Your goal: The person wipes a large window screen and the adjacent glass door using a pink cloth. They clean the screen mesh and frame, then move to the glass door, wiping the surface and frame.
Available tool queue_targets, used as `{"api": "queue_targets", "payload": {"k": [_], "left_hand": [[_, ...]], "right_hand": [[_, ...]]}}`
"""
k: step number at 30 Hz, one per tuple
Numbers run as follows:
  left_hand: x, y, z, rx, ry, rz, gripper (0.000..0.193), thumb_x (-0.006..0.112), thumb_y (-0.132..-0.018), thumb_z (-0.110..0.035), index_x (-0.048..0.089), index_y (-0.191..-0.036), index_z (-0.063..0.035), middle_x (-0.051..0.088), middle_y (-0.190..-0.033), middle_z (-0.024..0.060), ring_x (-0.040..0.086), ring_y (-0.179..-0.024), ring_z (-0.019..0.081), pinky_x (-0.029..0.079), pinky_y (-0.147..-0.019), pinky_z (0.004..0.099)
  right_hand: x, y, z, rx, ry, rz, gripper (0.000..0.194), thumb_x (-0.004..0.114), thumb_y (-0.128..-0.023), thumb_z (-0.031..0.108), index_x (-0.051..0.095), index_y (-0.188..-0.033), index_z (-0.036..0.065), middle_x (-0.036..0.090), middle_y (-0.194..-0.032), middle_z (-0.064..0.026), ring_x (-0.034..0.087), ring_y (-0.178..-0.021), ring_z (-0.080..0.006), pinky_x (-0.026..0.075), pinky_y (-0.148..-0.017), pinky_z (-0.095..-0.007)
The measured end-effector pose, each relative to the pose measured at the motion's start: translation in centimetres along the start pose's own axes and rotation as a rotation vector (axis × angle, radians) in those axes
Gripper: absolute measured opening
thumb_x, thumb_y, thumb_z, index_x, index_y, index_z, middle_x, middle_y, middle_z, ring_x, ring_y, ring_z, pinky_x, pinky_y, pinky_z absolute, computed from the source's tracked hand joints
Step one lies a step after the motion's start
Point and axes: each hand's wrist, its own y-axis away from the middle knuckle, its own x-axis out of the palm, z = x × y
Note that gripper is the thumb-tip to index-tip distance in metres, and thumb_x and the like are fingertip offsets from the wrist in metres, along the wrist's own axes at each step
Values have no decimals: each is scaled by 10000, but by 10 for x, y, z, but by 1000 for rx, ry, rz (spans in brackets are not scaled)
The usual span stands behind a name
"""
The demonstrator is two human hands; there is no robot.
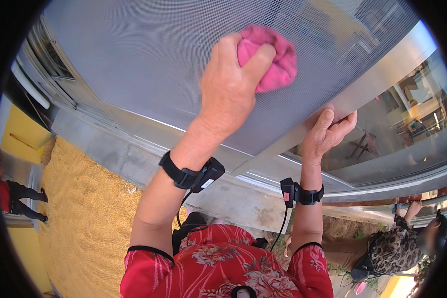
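My left hand (229, 80) grips a bunched pink cloth (283, 70) and has it against the grey mesh of a window screen (160, 70). The thumb and fingers press into the cloth, which is slightly blurred. Lower and to the right, my right hand (326, 132) is on the screen's metal frame (372, 80). Its thumb lies along the frame, and the other fingers bend at the edge beside the glass. Black straps with small boxes and cables circle both wrists.
Beneath the window runs a concrete ledge (126, 160). Yellow grain (93, 208) covers the ground at left. A person in dark trousers (22, 199) stands beyond it. At right, another person in a patterned top (395, 246) reaches toward a window with a bluish cloth (396, 208).
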Motion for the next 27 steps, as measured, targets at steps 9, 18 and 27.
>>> {"api": "queue_targets", "payload": {"k": [9,18,27], "left_hand": [[36,181,3,113,140,373,365,682,-715,-170,648,-1068,-259,516,-1123,119,522,-881,259,449,-686,373],[23,132,-9,141,219,348,373,700,-684,-108,671,-1046,-193,512,-1146,134,537,-882,298,451,-730,411],[15,-58,-63,180,237,-114,475,737,-663,2,635,-1109,-123,535,-1161,179,578,-969,370,509,-750,415]], "right_hand": [[-2,1,-8,-17,97,-53,691,451,-1015,474,263,-1382,-80,438,-1274,-159,481,-1099,-220,415,-952,-352],[-11,3,-12,20,64,-34,662,455,-1021,451,284,-1404,-61,426,-1295,-142,452,-1143,-197,388,-983,-340],[-26,6,-14,-24,-21,170,639,462,-1026,386,301,-1458,-57,466,-1242,-183,470,-1074,-264,395,-939,-367]]}}
